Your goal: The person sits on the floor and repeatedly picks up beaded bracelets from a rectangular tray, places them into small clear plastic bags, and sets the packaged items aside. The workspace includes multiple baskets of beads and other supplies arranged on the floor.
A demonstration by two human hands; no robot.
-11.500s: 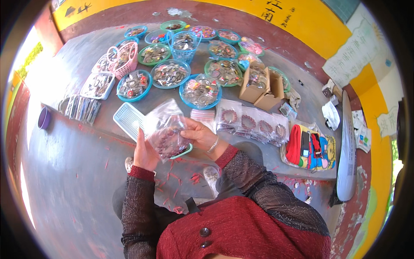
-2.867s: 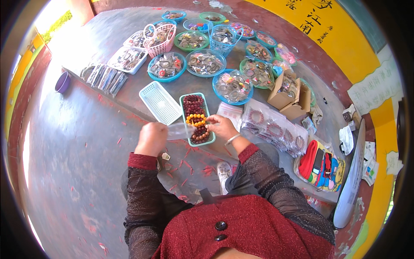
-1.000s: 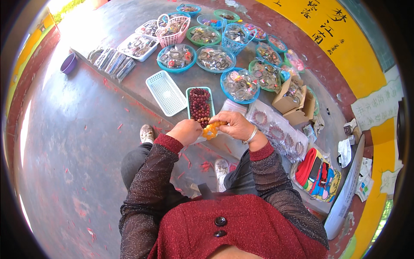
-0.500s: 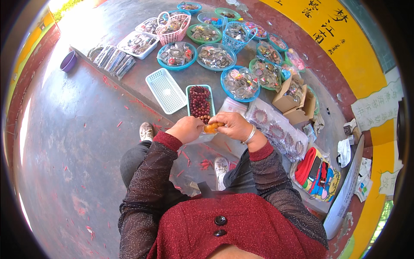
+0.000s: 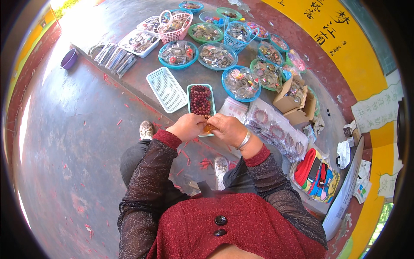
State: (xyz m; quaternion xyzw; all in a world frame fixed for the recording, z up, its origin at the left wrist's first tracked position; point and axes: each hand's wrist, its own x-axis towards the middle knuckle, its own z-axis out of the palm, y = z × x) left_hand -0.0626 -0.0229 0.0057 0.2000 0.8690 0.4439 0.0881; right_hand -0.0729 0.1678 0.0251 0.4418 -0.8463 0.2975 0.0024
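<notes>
Hands lower — orange beads (image 5: 208, 128) between grips

My hands meet w/ left hand (image 5: 186, 126) beside right hand (image 5: 227, 128), bead tray (image 5: 200, 98) just behind, mesh tray (image 5: 166, 89) to its left, bagged bracelets (image 5: 276, 128) right.

Low grey concrete ledge (image 5: 129, 82) over a red-flecked floor (image 5: 69, 142). On it: white mesh tray (image 5: 166, 89), teal tray of dark red beads (image 5: 201, 100), round blue and green bowls (image 5: 178, 53), pink basket (image 5: 174, 26), cardboard boxes (image 5: 288, 96), bagged bracelets (image 5: 276, 129). Purple bowl (image 5: 69, 58) sits near the ledge's far end.
</notes>
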